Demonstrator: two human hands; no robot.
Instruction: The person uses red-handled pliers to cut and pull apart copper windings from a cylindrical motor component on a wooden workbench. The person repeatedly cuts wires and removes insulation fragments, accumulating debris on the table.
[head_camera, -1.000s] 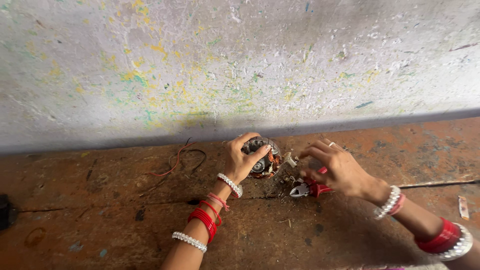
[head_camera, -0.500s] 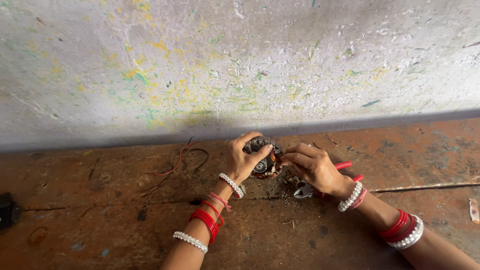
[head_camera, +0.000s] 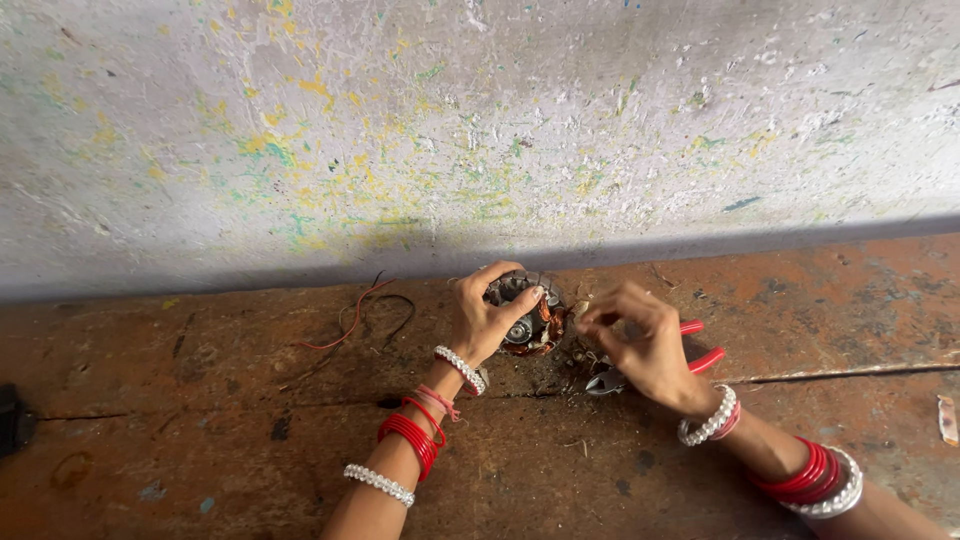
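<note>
rusty brown bench (head_camera: 180, 460) — paint-flecked grey wall (head_camera: 400, 130) behind.

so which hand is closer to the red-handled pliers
Right. The right hand lies directly over the red-handled pliers on the bench; the left hand is farther left, gripping the round motor part.

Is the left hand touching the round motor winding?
Touching. The head view shows the left hand wrapped over the motor winding, its fingers on the rim.

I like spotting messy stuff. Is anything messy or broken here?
Yes. Loose red and black wires lie tangled on the worn, stained wooden bench, and small scraps are scattered beside the round copper-wound motor part.
</note>
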